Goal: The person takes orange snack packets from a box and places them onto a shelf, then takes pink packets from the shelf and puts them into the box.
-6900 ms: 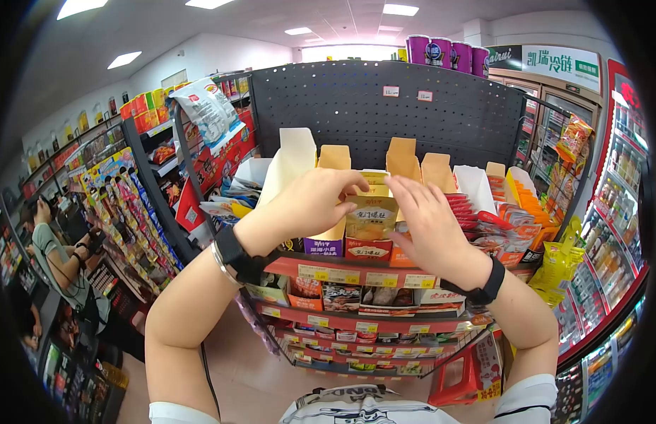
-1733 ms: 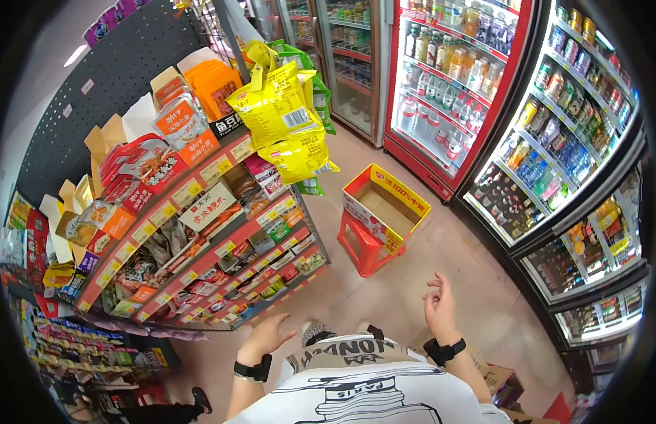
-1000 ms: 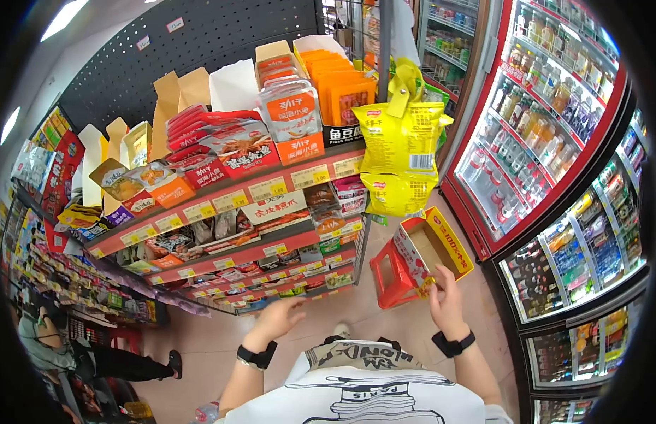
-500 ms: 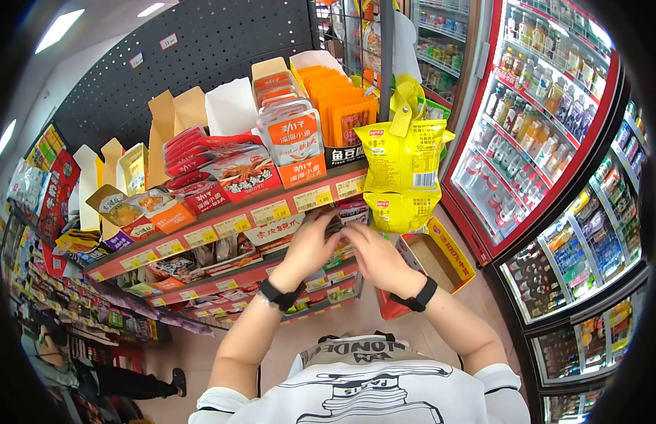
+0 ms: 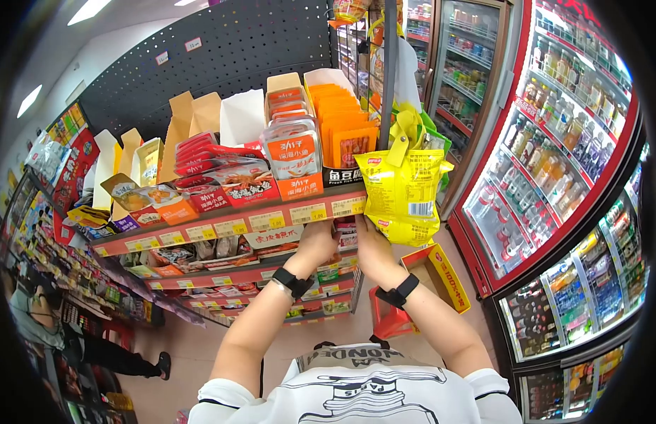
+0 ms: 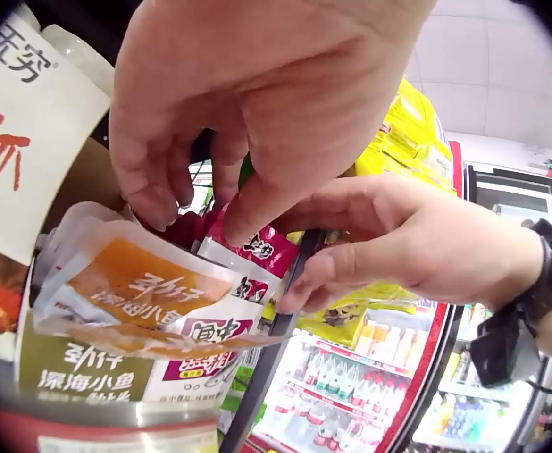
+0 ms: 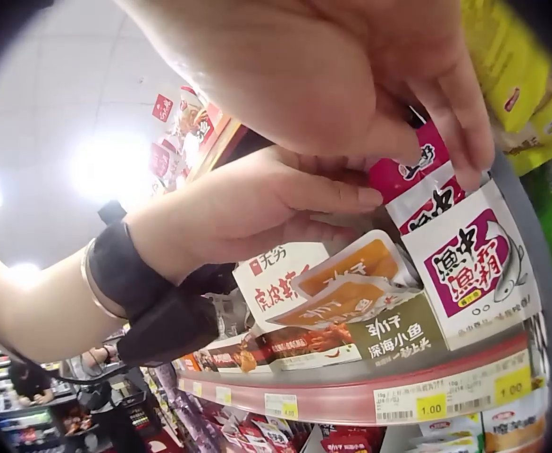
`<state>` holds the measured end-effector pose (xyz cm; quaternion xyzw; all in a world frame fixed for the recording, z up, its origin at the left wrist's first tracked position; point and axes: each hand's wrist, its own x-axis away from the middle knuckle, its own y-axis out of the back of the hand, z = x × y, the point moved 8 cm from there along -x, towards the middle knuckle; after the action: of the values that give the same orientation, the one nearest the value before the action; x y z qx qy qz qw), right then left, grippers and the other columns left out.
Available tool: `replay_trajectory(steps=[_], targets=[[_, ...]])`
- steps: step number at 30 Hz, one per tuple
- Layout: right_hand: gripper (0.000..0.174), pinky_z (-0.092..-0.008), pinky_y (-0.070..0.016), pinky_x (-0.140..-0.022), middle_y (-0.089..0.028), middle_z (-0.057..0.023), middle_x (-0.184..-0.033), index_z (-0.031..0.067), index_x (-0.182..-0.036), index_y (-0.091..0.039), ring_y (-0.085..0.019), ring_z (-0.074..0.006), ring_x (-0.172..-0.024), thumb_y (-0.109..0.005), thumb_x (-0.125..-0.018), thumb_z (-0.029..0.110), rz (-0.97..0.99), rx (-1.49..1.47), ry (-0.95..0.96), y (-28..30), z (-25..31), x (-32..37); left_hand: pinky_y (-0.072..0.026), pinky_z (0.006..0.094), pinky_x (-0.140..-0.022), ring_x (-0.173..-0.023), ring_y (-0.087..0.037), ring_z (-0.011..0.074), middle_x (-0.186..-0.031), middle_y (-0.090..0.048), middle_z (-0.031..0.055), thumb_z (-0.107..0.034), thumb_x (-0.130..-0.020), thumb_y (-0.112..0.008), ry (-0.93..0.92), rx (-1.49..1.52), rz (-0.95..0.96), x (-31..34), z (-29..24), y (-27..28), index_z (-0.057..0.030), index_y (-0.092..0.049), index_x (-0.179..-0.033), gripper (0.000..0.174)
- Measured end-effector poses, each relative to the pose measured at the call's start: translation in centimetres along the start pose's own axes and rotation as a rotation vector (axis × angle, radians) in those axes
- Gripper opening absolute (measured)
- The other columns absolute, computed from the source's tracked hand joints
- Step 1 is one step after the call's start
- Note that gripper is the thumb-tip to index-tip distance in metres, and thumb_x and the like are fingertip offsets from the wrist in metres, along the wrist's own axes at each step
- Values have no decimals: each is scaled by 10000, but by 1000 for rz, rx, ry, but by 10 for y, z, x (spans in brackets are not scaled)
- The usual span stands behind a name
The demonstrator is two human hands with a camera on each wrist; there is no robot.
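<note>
In the head view my left hand (image 5: 317,244) and right hand (image 5: 374,251) reach under the top shelf edge, side by side. Magenta packets (image 6: 259,247) stand in a white box (image 7: 474,269) on the second shelf. The left wrist view has my left hand (image 6: 267,104) above them, its curled fingers and thumb pinching at a packet's top. My right hand (image 7: 351,75) touches the packets with fairly straight fingers. Beside the box, clear-and-orange fish packets (image 7: 356,274) lean forward in a green-brown box (image 7: 399,330).
Boxes of orange packets (image 5: 335,120) line the top shelf. Yellow snack bags (image 5: 405,184) hang at its right end. A yellow-and-red carton (image 5: 448,279) stands on a red stool (image 5: 388,314) below. Drink fridges (image 5: 554,141) are at the right; another person (image 5: 38,318) is at the lower left.
Both hands have gone from hanging apart near the body, up to the second shelf and then in under the top shelf's edge. The view had earlier turned from the carton back to the shelves.
</note>
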<state>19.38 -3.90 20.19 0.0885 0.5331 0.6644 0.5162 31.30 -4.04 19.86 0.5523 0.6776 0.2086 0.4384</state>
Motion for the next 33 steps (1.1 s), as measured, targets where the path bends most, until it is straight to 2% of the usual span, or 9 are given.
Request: replay_trajectory(steps=[6,8,12,15,18,20,25,29,33], targets=[[522,-414,-449,-841,-444,-230,-1241,-18,-1236,-420,-524,-379,-1028,-454,-717,-61,83,58,-23,-6,-4,-2,-484,415,-718,-838,-601,346,-917,-632,182,-46,-773,-550,-19,-16,-16,-2,15,1,-8,-585,-979,212],[451,-407,-468,-798,-482,-209,-1192,0,-1195,-471,-557,-364,-963,-453,-745,-28,56,65,-8,-1,-2,-1,-479,418,-694,-819,-595,355,-900,-632,178,-39,-789,-516,67,-73,63,-8,30,-5,-17,-597,-964,194],[382,-405,-484,-739,-508,-190,-1141,16,-1136,-503,-582,-346,-892,-463,-756,4,34,151,-13,-2,-3,-6,-472,408,-662,-788,-595,340,-855,-630,158,-139,-820,-549,-134,-199,-119,-21,21,-1,-32,-607,-947,176],[181,-407,-489,-690,-531,-168,-1087,20,-925,-519,-594,-327,-856,-474,-750,16,-1,163,43,-1,-1,-5,-470,401,-666,-803,-600,330,-867,-632,162,-194,-838,-552,2,-118,-11,-31,28,-13,-43,-619,-923,186],[169,-407,-492,-668,-566,-172,-1009,16,-907,-520,-604,-330,-814,-469,-746,9,2,155,51,-4,-3,-8,-469,400,-682,-807,-606,312,-874,-634,164,-230,-853,-546,-22,-175,-47,-33,27,-15,-48,-618,-923,208],[165,-407,-493,-655,-578,-174,-966,15,-898,-521,-608,-333,-788,-469,-742,6,-20,153,58,-7,-6,-9,-466,404,-704,-829,-606,312,-901,-633,171,-248,-863,-535,85,-51,76,-37,42,-28,-52,-608,-950,227],[153,-406,-496,-625,-596,-180,-884,17,-879,-526,-613,-337,-736,-472,-736,3,-50,135,78,-5,-6,-10,-466,404,-720,-855,-600,328,-924,-630,175,-211,-872,-511,-195,-79,-115,-38,27,-26,-43,-597,-971,213],[142,-405,-495,-618,-595,-180,-884,17,-870,-525,-614,-334,-735,-473,-739,4,-57,146,81,-7,-8,-10,-464,407,-738,-901,-587,350,-953,-624,181,-151,-875,-473,-178,-81,-42,-46,42,-48,-36,-597,-971,194],[128,-406,-492,-608,-597,-184,-848,21,-868,-526,-615,-335,-719,-474,-751,21,-72,206,107,-6,-7,-11,-465,405,-742,-894,-587,344,-955,-620,183,-131,-877,-452,-170,-107,-98,-45,22,-28,-37,-594,-958,188]])
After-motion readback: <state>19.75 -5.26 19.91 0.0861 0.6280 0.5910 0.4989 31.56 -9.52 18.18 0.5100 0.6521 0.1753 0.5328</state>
